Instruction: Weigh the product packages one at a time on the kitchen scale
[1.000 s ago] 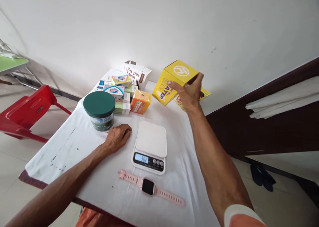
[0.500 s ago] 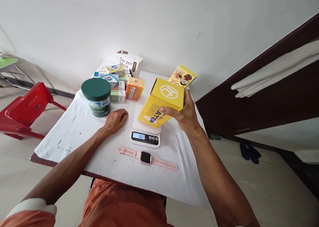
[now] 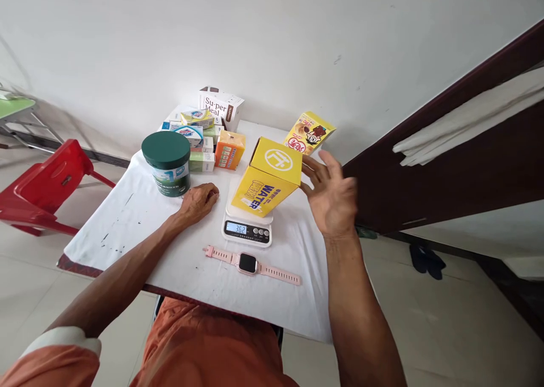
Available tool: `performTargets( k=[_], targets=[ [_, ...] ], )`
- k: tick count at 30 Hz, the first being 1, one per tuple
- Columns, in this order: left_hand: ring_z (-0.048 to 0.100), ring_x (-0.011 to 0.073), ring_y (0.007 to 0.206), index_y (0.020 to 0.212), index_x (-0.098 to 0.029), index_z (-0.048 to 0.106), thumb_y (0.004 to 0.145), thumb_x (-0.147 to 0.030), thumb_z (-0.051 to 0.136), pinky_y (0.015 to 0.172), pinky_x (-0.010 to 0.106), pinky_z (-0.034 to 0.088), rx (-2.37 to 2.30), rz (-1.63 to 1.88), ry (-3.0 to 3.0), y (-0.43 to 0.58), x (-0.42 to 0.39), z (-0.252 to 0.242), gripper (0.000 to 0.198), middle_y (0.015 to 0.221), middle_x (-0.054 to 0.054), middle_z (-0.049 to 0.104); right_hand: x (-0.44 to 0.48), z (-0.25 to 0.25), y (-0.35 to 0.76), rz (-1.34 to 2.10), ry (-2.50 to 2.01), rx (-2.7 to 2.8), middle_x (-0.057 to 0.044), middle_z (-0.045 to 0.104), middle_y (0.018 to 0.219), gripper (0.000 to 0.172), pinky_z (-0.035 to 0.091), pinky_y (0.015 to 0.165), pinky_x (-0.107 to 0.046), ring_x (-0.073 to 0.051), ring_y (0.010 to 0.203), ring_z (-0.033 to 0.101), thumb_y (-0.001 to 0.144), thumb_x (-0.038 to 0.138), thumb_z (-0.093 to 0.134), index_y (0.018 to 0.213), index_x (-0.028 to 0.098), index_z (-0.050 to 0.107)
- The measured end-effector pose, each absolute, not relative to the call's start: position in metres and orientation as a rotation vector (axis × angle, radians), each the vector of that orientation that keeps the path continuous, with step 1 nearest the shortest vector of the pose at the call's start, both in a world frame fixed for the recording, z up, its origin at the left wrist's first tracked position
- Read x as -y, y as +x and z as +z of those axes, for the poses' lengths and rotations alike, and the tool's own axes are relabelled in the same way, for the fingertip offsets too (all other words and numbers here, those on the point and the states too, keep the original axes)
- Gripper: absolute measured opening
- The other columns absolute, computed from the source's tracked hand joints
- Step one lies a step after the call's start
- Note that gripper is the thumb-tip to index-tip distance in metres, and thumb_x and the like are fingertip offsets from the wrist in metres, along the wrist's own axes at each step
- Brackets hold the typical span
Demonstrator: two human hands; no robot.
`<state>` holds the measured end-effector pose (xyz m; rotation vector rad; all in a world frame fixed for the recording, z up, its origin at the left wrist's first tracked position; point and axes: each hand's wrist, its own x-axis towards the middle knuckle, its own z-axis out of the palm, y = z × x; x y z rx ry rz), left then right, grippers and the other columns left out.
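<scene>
A yellow box (image 3: 268, 177) marked "WATER" stands on the white digital kitchen scale (image 3: 247, 232), whose lit display appears to read 362. My right hand (image 3: 331, 191) is just right of the box with its fingers spread; the fingertips are at the box's side, and I cannot tell if they touch it. My left hand (image 3: 199, 201) rests on the white cloth, fingers curled in, with nothing seen in it. Beside that hand is a tub with a dark green lid (image 3: 166, 149). A pink smartwatch (image 3: 247, 264) lies stretched out in front of the scale.
Behind the scale are an orange pack (image 3: 230, 150), several stacked small boxes (image 3: 202, 140) and a white "Su-per Meal" box (image 3: 221, 105). Another yellow carton (image 3: 309, 135) leans near the wall at the right. A red chair (image 3: 51, 177) stands left of the table.
My right hand has let go of the yellow box and drawn back to the right, fingers spreading. The box now sits slightly lower and further left on the scale. My left hand stays put.
</scene>
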<state>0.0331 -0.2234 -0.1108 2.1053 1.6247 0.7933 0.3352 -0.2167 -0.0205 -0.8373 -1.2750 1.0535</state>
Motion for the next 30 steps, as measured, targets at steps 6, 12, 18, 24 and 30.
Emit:
performTargets(
  k=[6,12,18,24,30],
  targets=[
    [0.063,0.0175,0.074,0.098,-0.018,0.07,0.091,-0.024,0.052,0.068,0.029,0.042,-1.623,0.793,2.102,0.033,0.223,-0.11,0.02,0.087,0.005,0.075,0.225,-0.083,0.348,0.962,-1.112,0.856,0.0,0.069,0.08,0.042,0.05,0.057,-0.026,-0.015,0.069,0.067,0.075,0.061,0.076,0.092,0.024,0.067],
    [0.062,0.0173,0.071,0.099,-0.018,0.071,0.091,-0.027,0.052,0.065,0.028,0.041,-1.656,0.769,2.111,0.033,0.223,-0.107,0.021,0.084,0.005,0.074,0.227,-0.12,0.347,0.875,-1.308,0.94,0.003,0.065,0.068,0.032,0.043,0.052,-0.024,-0.011,0.057,0.059,0.075,0.048,0.079,0.087,0.022,0.065],
    [0.062,0.0174,0.07,0.099,-0.018,0.07,0.092,-0.028,0.051,0.066,0.029,0.041,-1.638,0.76,2.125,0.033,0.223,-0.107,0.023,0.083,0.005,0.074,0.226,-0.119,0.347,0.863,-1.343,0.963,0.003,0.065,0.069,0.033,0.044,0.053,-0.026,-0.012,0.058,0.059,0.078,0.052,0.076,0.087,0.022,0.064],
    [0.063,0.018,0.072,0.099,-0.018,0.07,0.091,-0.029,0.05,0.066,0.029,0.042,-1.637,0.767,2.105,0.033,0.223,-0.108,0.023,0.083,0.005,0.073,0.227,-0.111,0.352,0.941,-1.307,0.992,-0.002,0.068,0.089,0.043,0.051,0.062,-0.029,-0.017,0.077,0.066,0.078,0.062,0.075,0.096,0.024,0.065],
    [0.062,0.0173,0.069,0.098,-0.019,0.068,0.092,-0.032,0.049,0.066,0.028,0.042,-1.615,0.774,2.117,0.031,0.222,-0.107,0.024,0.081,0.004,0.072,0.231,-0.058,0.334,1.063,-1.068,1.522,-0.008,0.043,0.16,0.101,0.055,0.098,-0.048,-0.032,0.138,0.05,0.064,0.059,0.088,0.15,0.037,0.04]
  ],
)
